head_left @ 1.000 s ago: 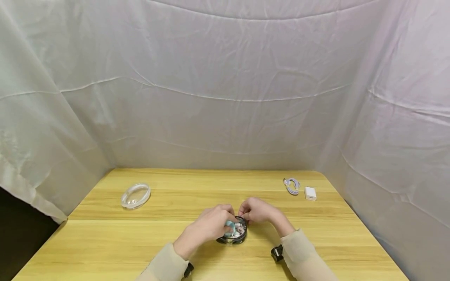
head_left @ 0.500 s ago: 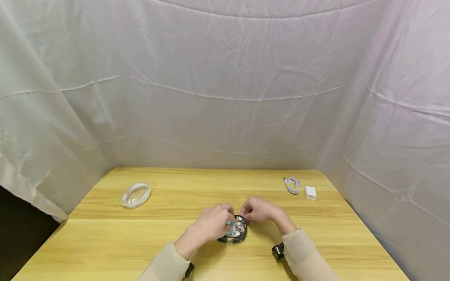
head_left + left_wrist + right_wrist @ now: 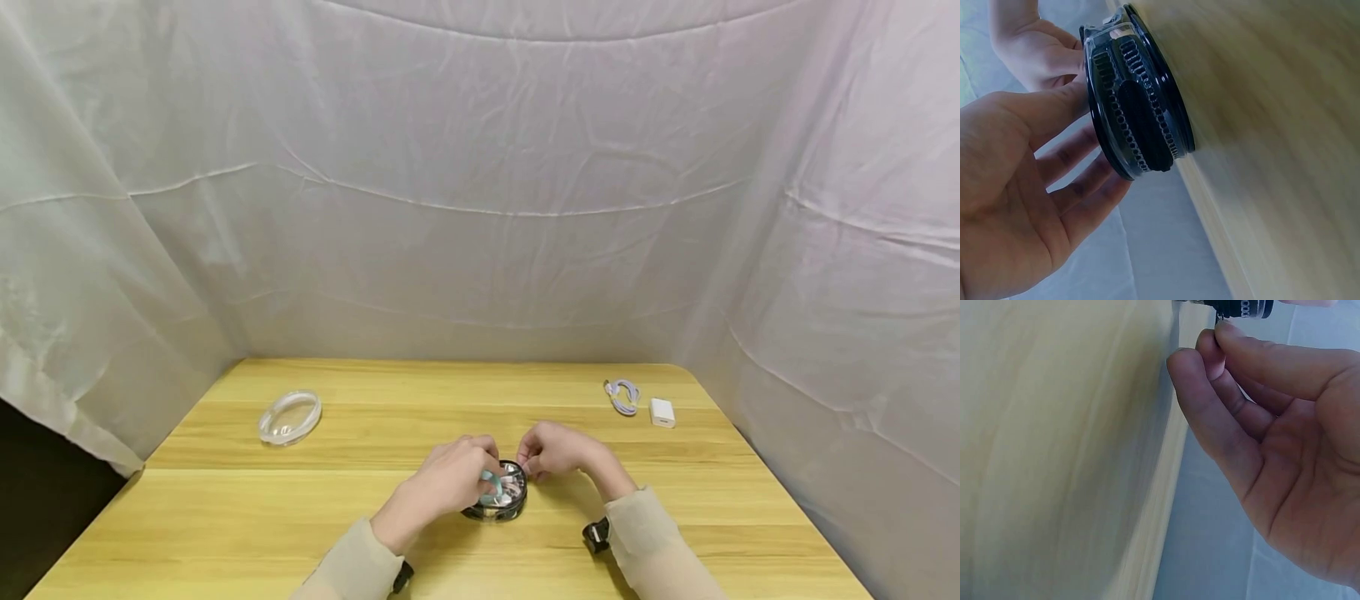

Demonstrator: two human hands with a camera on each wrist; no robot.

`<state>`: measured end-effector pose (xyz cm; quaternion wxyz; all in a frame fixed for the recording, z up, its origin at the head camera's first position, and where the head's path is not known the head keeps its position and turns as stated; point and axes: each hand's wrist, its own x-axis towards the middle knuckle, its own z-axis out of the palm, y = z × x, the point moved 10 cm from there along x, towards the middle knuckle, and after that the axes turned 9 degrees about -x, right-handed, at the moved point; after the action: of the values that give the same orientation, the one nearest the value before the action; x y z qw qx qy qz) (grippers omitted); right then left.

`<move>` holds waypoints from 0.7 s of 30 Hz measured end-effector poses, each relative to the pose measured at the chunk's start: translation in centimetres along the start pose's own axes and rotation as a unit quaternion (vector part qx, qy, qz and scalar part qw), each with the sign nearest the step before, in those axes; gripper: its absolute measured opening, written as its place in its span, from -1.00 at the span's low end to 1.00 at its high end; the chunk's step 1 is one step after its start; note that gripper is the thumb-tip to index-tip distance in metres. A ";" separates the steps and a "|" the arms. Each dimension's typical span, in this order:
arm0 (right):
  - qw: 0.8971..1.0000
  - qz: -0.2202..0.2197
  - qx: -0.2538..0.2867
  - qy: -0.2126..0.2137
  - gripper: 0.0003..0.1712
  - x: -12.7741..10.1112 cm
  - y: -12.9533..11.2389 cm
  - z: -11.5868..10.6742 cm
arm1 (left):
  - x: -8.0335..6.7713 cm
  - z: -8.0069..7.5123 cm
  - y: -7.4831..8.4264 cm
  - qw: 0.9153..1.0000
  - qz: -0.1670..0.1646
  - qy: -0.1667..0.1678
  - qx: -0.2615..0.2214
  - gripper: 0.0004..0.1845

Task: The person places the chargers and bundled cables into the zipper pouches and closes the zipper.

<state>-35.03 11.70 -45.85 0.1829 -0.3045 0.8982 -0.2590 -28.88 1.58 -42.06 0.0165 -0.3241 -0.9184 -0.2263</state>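
Observation:
A round black container (image 3: 497, 509) with a perforated side (image 3: 1138, 119) sits on the wooden table (image 3: 675, 517), with small items inside. My left hand (image 3: 482, 477) grips it from the left, thumb on the top rim (image 3: 1100, 140) and fingers along the side. A teal piece (image 3: 491, 486) shows by the left fingertips. My right hand (image 3: 528, 467) is at the right rim. Its thumb and forefinger (image 3: 1213, 334) pinch together at the container's edge (image 3: 1244, 307). What lies between them is too small to tell.
A clear round lid (image 3: 289, 417) lies at the table's left. A coiled white cable (image 3: 622, 395) and a white charger block (image 3: 662, 412) lie at the back right. White cloth walls close in the table on three sides.
Both hands stay at the container. The right wrist has drifted slightly to the right.

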 end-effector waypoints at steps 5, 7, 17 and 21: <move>1.000 0.003 -0.005 0.005 -0.84 0.0 0.0 0.0 | 0.1 0.2 -0.2 1.000 0.002 -0.010 -0.018 -0.79; 1.000 0.005 -0.012 0.007 -0.84 0.1 0.1 0.0 | 0.1 0.2 -0.3 1.000 0.004 -0.015 -0.021 -0.78; 0.999 0.004 -0.031 0.032 -0.81 0.5 0.0 -0.2 | 0.3 0.2 -0.3 0.999 0.009 -0.017 -0.030 -0.78; 0.998 0.003 -0.039 0.043 -0.81 0.6 -0.2 -0.2 | 0.3 0.1 -0.1 0.999 0.016 -0.017 -0.029 -0.76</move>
<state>-35.46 11.20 -45.67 0.1333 -0.2973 0.9156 -0.2358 -29.18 1.74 -42.15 -0.0052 -0.3430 -0.9064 -0.2467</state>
